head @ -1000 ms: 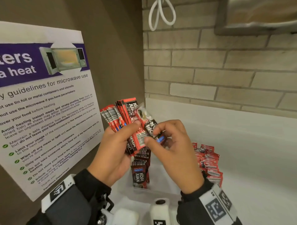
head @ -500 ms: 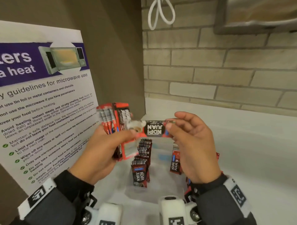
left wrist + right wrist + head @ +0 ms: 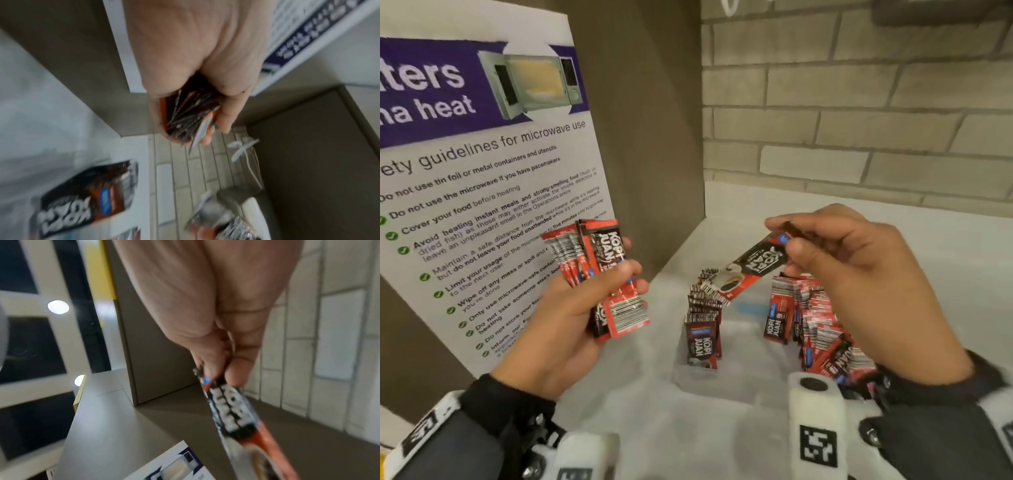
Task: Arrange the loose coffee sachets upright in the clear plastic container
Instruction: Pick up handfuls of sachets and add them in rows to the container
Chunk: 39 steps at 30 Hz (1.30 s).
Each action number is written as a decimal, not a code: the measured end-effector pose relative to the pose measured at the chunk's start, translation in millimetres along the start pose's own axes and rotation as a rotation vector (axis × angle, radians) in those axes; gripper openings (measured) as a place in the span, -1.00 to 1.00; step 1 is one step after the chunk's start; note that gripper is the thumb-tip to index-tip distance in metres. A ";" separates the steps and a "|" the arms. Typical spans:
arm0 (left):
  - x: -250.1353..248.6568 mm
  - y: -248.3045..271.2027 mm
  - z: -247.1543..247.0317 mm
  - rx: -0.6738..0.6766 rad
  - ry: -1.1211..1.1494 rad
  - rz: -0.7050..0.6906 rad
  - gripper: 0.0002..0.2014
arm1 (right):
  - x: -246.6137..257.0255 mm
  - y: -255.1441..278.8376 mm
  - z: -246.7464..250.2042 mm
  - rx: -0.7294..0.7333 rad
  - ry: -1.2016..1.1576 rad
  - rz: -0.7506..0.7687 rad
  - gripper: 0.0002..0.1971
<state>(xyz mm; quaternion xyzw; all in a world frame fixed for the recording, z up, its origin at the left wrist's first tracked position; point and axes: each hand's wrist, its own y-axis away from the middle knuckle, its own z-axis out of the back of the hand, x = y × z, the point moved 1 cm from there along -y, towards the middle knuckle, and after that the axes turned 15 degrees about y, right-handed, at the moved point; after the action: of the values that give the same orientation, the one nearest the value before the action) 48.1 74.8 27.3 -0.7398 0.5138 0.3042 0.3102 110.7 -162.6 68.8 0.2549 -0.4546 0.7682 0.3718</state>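
Both hands raised, each gripping sachets.

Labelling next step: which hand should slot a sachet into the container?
Right. The right hand already pinches a single sachet above the clear container; the left hand grips a bundle off to the side.

Inside the container [image 3: 722, 387], open room lay between the left row [image 3: 702, 329] of upright sachets and the right rows [image 3: 784, 315]; a loose pile [image 3: 832, 353] crowded its right edge; a poster [image 3: 482, 192] and brick wall [image 3: 859, 102] closed left and back.
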 end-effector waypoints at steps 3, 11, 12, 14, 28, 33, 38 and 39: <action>-7.1 -1.3 10.4 -0.063 0.065 -0.048 -0.62 | 2.5 5.7 -8.3 0.167 0.127 -0.021 -0.66; 7.7 7.0 21.5 -0.095 0.046 0.010 -0.55 | -22.5 13.0 -57.9 0.271 0.306 -0.024 -0.83; 8.9 7.7 20.3 -0.090 0.042 0.024 -0.50 | -25.5 14.6 -62.6 0.277 0.302 -0.028 -0.83; 11.2 9.3 20.8 -0.100 0.032 0.041 -0.48 | -30.5 17.8 -71.4 0.260 0.291 -0.035 -0.82; 35.1 19.1 34.8 -0.128 0.116 0.137 -0.18 | -47.1 38.5 -86.5 0.240 0.228 -0.169 -0.67; 35.1 20.8 30.1 -0.095 0.130 0.177 -0.45 | -42.7 35.7 -74.5 0.233 0.329 -0.120 -0.66; 31.0 16.9 11.7 -0.080 0.128 0.205 -0.65 | -4.7 28.8 -73.6 0.166 0.001 -0.120 -0.75; 30.4 16.6 7.1 -0.073 0.116 0.207 -0.69 | 2.2 29.6 -80.5 0.217 -0.074 -0.136 -0.73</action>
<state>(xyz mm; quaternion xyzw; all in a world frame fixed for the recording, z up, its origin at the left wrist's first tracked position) 40.1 58.2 -3.0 -0.7098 0.5932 0.3098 0.2199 81.3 -99.5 18.6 0.3520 -0.3641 0.7758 0.3765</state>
